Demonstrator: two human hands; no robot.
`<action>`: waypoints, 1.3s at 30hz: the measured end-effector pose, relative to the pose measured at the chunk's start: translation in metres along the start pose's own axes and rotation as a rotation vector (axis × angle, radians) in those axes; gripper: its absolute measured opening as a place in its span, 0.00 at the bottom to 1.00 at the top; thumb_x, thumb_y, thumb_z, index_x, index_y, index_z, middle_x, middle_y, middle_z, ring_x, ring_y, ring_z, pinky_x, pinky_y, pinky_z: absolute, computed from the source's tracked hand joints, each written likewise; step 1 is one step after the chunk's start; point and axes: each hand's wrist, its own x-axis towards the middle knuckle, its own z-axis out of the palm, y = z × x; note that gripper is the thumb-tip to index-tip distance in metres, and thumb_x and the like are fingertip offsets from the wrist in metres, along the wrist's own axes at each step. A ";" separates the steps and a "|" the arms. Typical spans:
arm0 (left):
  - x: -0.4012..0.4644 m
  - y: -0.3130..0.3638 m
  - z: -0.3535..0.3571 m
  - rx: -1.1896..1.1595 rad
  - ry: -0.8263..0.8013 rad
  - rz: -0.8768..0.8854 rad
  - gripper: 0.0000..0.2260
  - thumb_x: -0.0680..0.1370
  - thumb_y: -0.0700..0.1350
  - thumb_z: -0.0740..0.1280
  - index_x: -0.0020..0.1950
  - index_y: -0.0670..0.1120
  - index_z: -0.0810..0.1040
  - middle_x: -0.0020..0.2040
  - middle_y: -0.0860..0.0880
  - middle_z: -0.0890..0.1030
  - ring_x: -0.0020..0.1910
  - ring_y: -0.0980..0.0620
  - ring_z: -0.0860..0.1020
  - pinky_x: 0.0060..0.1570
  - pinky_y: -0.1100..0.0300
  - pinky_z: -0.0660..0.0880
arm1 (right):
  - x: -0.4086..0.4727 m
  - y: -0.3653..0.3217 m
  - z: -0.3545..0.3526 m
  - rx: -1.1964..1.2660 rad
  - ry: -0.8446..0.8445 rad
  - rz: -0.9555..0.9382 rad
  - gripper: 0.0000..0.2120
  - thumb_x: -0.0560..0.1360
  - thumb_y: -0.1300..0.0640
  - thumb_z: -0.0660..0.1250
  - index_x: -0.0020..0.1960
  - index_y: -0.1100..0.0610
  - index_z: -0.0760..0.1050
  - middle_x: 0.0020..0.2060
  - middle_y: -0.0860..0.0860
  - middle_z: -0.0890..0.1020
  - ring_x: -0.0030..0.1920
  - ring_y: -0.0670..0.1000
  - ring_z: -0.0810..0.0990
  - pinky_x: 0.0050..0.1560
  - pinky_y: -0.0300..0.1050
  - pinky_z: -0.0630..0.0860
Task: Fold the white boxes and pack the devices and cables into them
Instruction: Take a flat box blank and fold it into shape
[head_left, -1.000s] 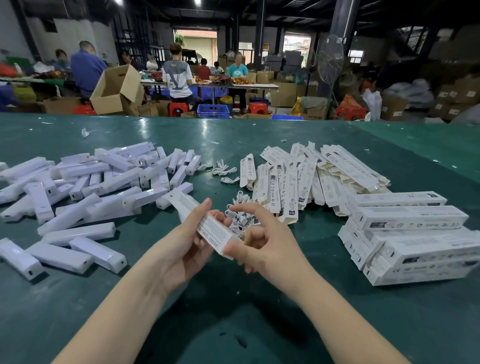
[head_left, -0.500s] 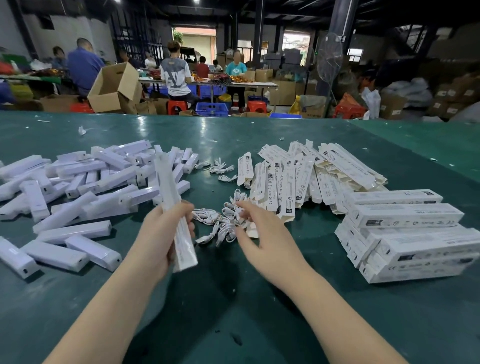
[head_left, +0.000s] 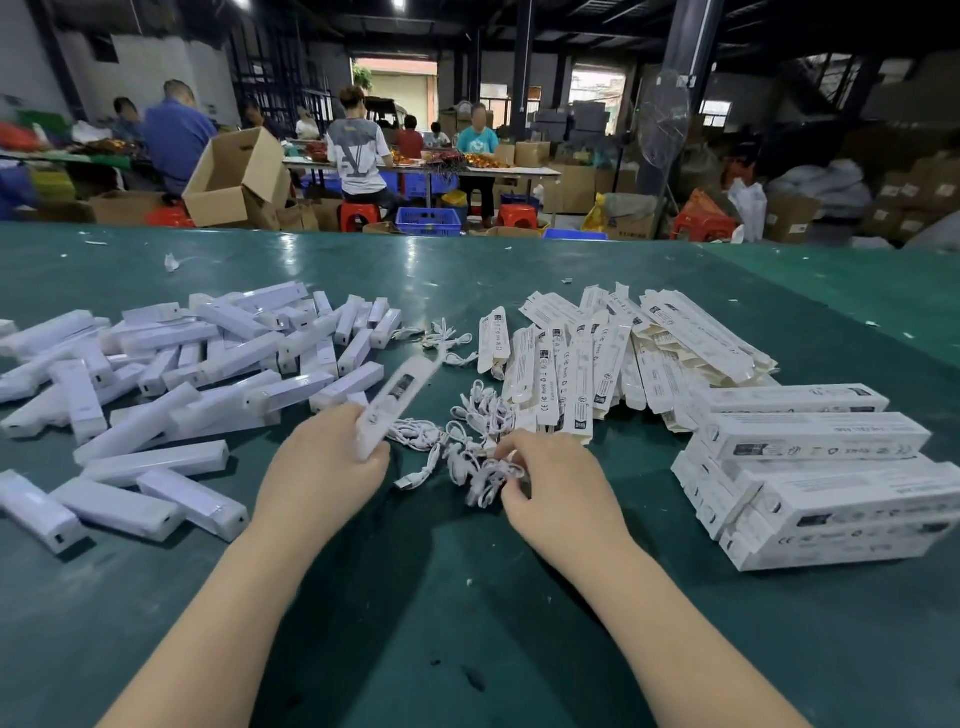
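Observation:
My left hand (head_left: 322, 467) grips the near end of a long white box (head_left: 397, 400), which points away and to the right, blurred by motion. My right hand (head_left: 561, 488) reaches into a small heap of coiled white cables (head_left: 467, 436) and pinches one coiled cable (head_left: 493, 480) at its near edge. White bar-shaped devices (head_left: 156, 374) lie scattered across the left of the green table (head_left: 467, 597). Flat unfolded white boxes (head_left: 597, 358) are fanned out behind the cables. Folded, closed boxes (head_left: 810, 467) are stacked at the right.
Beyond the table's far edge stand an open cardboard carton (head_left: 234, 176), blue crates and red stools. Several people work at other tables in the background. Small paper scraps dot the green table top.
The left hand has turned the white box from upright to pointing away to the right. The right hand moved down into the cable heap and closed its fingers on a coiled cable.

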 end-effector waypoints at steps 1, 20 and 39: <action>0.001 0.001 0.001 0.016 -0.081 0.034 0.05 0.76 0.47 0.65 0.49 0.48 0.75 0.43 0.50 0.79 0.45 0.44 0.77 0.41 0.53 0.72 | 0.000 0.001 -0.001 -0.012 0.009 0.013 0.14 0.75 0.59 0.62 0.59 0.48 0.75 0.52 0.47 0.79 0.56 0.51 0.72 0.55 0.45 0.69; 0.001 -0.004 0.002 0.220 -0.206 0.043 0.13 0.73 0.45 0.63 0.57 0.56 0.75 0.50 0.51 0.80 0.50 0.45 0.77 0.47 0.54 0.75 | -0.004 -0.006 -0.001 0.281 -0.001 -0.015 0.12 0.76 0.60 0.63 0.57 0.50 0.77 0.51 0.43 0.78 0.56 0.45 0.73 0.56 0.36 0.67; -0.008 0.009 -0.013 -0.412 0.253 -0.153 0.04 0.70 0.41 0.70 0.37 0.50 0.78 0.32 0.53 0.80 0.34 0.60 0.77 0.33 0.66 0.70 | -0.006 -0.012 -0.006 0.372 0.144 -0.182 0.19 0.74 0.61 0.69 0.64 0.51 0.76 0.57 0.42 0.76 0.61 0.44 0.72 0.64 0.31 0.63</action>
